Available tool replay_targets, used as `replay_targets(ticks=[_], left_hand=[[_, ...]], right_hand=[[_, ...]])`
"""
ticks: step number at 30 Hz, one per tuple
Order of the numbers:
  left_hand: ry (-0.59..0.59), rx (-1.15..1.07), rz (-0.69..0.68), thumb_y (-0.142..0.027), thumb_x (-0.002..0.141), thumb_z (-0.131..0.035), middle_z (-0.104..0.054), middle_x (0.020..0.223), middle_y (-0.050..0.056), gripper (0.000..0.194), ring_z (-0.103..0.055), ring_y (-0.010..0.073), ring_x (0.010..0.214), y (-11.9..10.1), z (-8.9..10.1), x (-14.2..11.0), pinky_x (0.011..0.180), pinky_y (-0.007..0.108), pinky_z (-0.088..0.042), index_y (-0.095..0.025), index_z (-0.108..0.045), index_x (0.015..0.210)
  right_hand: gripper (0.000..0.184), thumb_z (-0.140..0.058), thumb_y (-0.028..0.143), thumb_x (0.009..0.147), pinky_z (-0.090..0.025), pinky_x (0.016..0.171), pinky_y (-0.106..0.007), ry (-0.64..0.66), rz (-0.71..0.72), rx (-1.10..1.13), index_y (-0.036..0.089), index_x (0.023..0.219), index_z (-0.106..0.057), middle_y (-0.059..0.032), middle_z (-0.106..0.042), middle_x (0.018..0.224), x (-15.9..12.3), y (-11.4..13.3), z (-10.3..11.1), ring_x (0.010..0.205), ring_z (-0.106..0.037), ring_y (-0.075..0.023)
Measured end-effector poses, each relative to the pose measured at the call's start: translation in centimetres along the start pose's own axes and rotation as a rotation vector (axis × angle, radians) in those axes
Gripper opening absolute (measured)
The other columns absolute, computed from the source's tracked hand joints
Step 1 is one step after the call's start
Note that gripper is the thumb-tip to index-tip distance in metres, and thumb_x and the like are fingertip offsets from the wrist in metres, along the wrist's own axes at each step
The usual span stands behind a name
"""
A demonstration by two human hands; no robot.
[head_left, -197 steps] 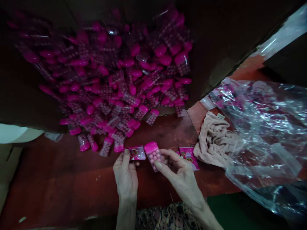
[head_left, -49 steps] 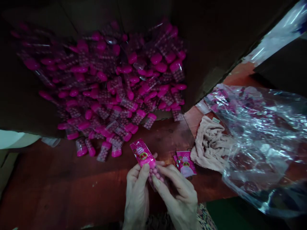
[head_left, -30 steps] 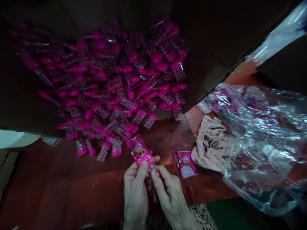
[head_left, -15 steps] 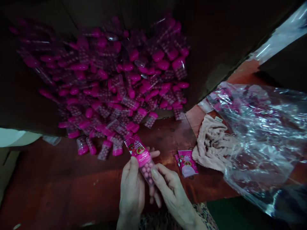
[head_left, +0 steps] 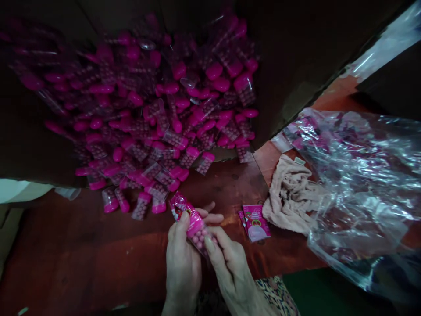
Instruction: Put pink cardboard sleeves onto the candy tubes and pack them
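Between both hands is a clear flat container of pink candy balls [head_left: 198,239], tilted, with a printed pink sleeve [head_left: 193,223] around its upper end. The thumb of my left hand [head_left: 182,254] presses on the sleeve. My right hand [head_left: 228,259] grips the lower, see-through part between thumb and fingers. The sleeve's far end looks creased, and whatever cap lies inside it is hidden. Beyond the hands spreads a heap of similar containers with pink caps [head_left: 141,206]. Right of my hands lie a few flat pink printed sleeves [head_left: 257,221].
A dark cardboard box [head_left: 279,66] surrounds the heap, its open side facing me. On the right, a crumpled beige cloth [head_left: 289,197] touches a large clear plastic bag [head_left: 362,188] with pink printed pieces in it. The reddish tabletop [head_left: 82,254] ends close to my body.
The sleeve's far end has crumpled slightly, and my left thumb sits higher on it. The container has tilted and shifted a little in my hands. The view has moved slightly.
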State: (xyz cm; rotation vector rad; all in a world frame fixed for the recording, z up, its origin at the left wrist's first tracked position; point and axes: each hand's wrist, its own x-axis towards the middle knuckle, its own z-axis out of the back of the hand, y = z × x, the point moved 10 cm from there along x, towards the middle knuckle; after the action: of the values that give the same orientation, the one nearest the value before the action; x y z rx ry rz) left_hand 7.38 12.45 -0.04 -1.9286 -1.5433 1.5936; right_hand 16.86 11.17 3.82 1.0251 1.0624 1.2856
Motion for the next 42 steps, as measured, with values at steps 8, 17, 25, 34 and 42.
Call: replay_targets(ticks=[8, 17, 25, 34, 42], left_hand=[[-0.043, -0.021, 0.09, -0.038, 0.081, -0.045, -0.073, 0.079, 0.009, 0.032, -0.058, 0.0264, 0.108, 0.9, 0.3, -1.0, 0.098, 0.041, -0.037, -0.016, -0.065, 0.069], [-0.025, -0.043, 0.076, -0.048, 0.084, -0.044, -0.072, 0.094, 0.009, 0.038, -0.055, 0.0228, 0.112, 1.4, 0.9, -0.7, 0.1, 0.037, -0.035, -0.017, -0.066, 0.087], [0.056, -0.056, -0.044, -0.046, 0.085, -0.046, -0.07, 0.102, 0.012, 0.039, -0.059, 0.023, 0.105, 0.1, 0.7, 0.7, 0.093, 0.035, -0.043, -0.016, -0.067, 0.097], [0.107, 0.027, -0.041, -0.045, 0.084, -0.047, -0.073, 0.089, 0.012, 0.037, -0.047, 0.0243, 0.121, 1.1, 0.3, 0.0, 0.098, 0.033, -0.037, -0.015, -0.07, 0.084], [0.258, 0.103, -0.011, -0.054, 0.077, -0.051, -0.072, 0.09, 0.016, 0.045, -0.055, 0.0331, 0.109, 0.2, -0.6, -0.2, 0.092, 0.043, -0.042, -0.014, -0.072, 0.08]], right_hand=[[0.035, -0.03, 0.034, 0.095, -0.052, 0.059, -0.022, -0.111, 0.046, -0.028, 0.021, 0.117, -0.054, -0.0065, -0.072, 0.085, -1.4, 1.1, 0.0, 0.064, -0.067, -0.017], [0.032, -0.033, 0.034, 0.094, -0.05, 0.052, -0.018, -0.033, -0.037, 0.08, 0.021, 0.1, -0.062, -0.0028, -0.069, 0.073, 0.3, -0.2, -0.9, 0.057, -0.064, -0.0135], [0.027, -0.039, 0.032, 0.093, -0.047, 0.049, -0.015, -0.007, -0.143, 0.189, 0.02, 0.088, -0.062, 0.0022, -0.062, 0.06, 0.6, -1.9, -1.7, 0.051, -0.059, -0.0098], [0.025, -0.032, 0.026, 0.094, -0.049, 0.056, -0.02, -0.022, -0.066, 0.097, 0.017, 0.101, -0.055, -0.0047, -0.068, 0.077, -0.3, -1.7, -1.6, 0.064, -0.067, -0.0149], [0.032, -0.036, 0.041, 0.093, -0.054, 0.065, -0.024, -0.16, 0.007, -0.184, 0.022, 0.108, -0.057, -0.008, -0.071, 0.092, -2.1, -0.6, 0.2, 0.075, -0.068, -0.0188]])
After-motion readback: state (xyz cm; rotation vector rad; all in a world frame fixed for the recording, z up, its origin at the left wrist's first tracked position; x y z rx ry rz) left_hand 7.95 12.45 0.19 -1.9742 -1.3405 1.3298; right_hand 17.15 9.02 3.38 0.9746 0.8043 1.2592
